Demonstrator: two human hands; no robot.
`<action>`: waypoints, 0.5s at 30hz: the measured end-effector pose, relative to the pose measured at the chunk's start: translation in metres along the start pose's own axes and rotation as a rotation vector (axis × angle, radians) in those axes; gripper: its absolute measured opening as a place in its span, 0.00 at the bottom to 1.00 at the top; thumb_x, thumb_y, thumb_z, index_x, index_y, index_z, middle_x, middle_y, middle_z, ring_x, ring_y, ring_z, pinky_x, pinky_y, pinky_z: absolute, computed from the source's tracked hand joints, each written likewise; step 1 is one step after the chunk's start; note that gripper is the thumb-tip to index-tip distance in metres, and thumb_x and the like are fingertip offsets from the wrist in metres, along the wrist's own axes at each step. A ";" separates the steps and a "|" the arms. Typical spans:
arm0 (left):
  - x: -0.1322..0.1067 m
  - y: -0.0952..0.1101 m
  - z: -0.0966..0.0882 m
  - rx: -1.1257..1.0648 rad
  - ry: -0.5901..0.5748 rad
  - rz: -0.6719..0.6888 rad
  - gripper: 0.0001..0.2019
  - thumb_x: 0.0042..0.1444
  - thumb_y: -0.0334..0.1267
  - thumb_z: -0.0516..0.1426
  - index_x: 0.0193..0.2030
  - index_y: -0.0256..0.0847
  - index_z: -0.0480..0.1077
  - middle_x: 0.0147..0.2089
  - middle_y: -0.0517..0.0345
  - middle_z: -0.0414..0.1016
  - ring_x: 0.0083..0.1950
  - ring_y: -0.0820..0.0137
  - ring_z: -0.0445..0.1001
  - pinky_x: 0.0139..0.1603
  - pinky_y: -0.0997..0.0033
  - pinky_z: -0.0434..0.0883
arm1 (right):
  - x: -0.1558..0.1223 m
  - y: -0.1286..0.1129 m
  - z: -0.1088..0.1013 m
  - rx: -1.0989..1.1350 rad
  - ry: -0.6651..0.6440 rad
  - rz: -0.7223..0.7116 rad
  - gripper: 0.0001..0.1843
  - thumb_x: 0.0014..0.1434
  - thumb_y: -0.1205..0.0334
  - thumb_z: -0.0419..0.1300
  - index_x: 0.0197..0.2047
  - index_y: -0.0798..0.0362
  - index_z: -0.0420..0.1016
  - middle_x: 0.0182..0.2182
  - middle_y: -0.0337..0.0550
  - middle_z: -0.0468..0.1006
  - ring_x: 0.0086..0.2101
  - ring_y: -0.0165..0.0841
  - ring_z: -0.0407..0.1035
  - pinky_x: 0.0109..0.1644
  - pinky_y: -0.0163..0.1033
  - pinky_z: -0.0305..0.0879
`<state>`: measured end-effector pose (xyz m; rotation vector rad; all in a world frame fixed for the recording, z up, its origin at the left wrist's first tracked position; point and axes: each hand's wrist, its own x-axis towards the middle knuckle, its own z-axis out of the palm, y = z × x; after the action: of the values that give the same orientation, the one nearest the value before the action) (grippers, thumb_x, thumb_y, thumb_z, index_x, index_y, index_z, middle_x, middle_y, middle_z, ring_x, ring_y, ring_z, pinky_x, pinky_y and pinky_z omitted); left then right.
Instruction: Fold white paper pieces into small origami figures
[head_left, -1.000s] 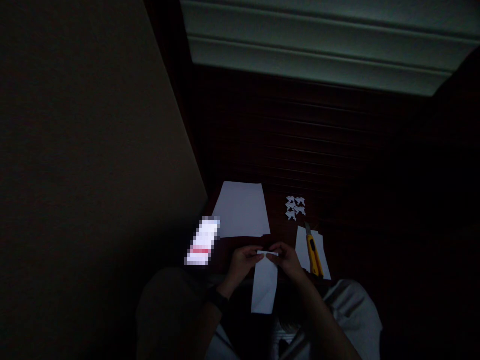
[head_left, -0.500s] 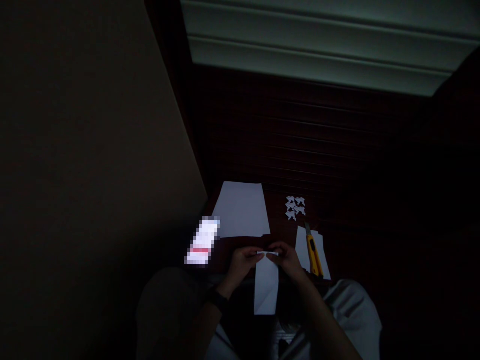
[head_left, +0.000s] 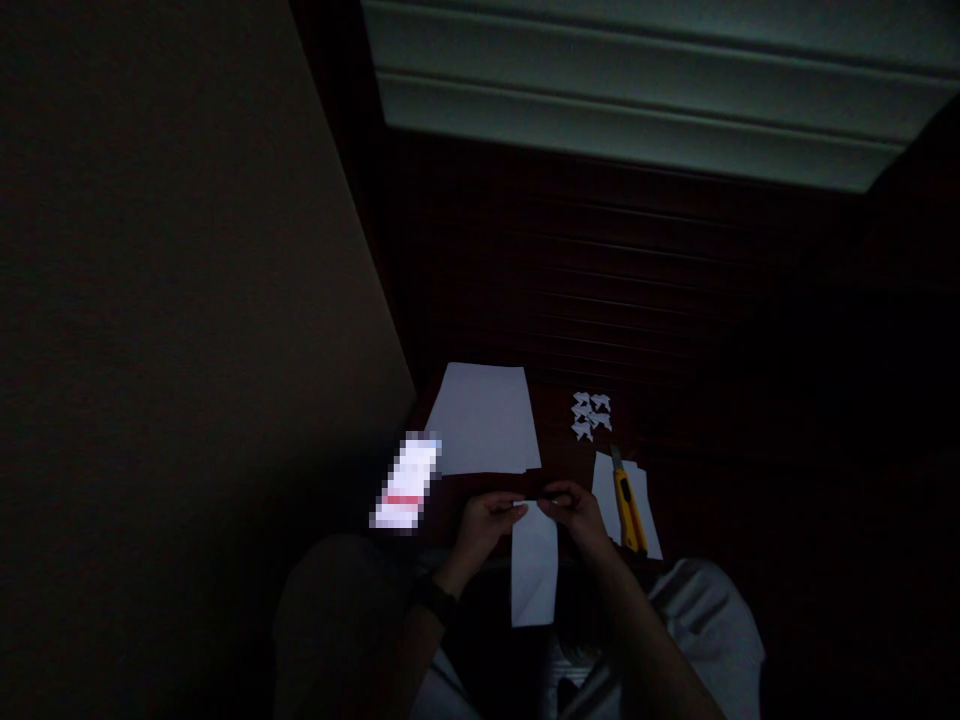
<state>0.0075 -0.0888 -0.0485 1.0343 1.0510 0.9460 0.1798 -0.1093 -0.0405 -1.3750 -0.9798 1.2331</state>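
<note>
A narrow strip of white paper (head_left: 534,570) hangs down from its top edge, held between both hands over the table's near edge. A slanting crease shows near its lower end. My left hand (head_left: 486,522) pinches the upper left corner between thumb and fingers. At the upper right corner my right hand (head_left: 577,515) is closed on the same strip, its thumb on the near face. To the right of that hand lies a yellow utility knife (head_left: 628,505), blade end pointing away, on top of some smaller white paper pieces (head_left: 604,490).
A stack of white sheets (head_left: 484,415) lies at the back left of the dark table. A lit, pixelated phone-like screen (head_left: 407,482) sits beside it. Several small folded white paper pieces (head_left: 591,415) are grouped at the back right. A wall (head_left: 225,250) rises on the left.
My right hand's thumb has shifted slightly right along the strip's top edge. The strip's lower end has moved a little up and right. Everything on the table stays put.
</note>
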 end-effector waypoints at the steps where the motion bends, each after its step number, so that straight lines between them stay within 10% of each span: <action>1: 0.000 -0.001 0.000 0.008 0.005 -0.001 0.18 0.40 0.43 0.63 0.36 0.34 0.74 0.30 0.51 0.76 0.30 0.67 0.74 0.27 0.74 0.69 | 0.000 0.000 0.000 0.002 -0.001 -0.004 0.20 0.40 0.54 0.66 0.36 0.54 0.71 0.18 0.34 0.69 0.21 0.29 0.64 0.27 0.34 0.60; 15: -0.002 0.007 -0.001 0.010 -0.026 -0.026 0.19 0.39 0.43 0.63 0.38 0.34 0.73 0.29 0.53 0.75 0.29 0.68 0.73 0.27 0.74 0.68 | -0.001 -0.001 -0.001 -0.021 -0.021 -0.012 0.20 0.40 0.52 0.66 0.35 0.54 0.72 0.19 0.35 0.70 0.22 0.30 0.64 0.26 0.34 0.60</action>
<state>0.0054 -0.0886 -0.0411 1.0359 1.0465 0.9048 0.1806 -0.1099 -0.0392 -1.3729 -1.0167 1.2341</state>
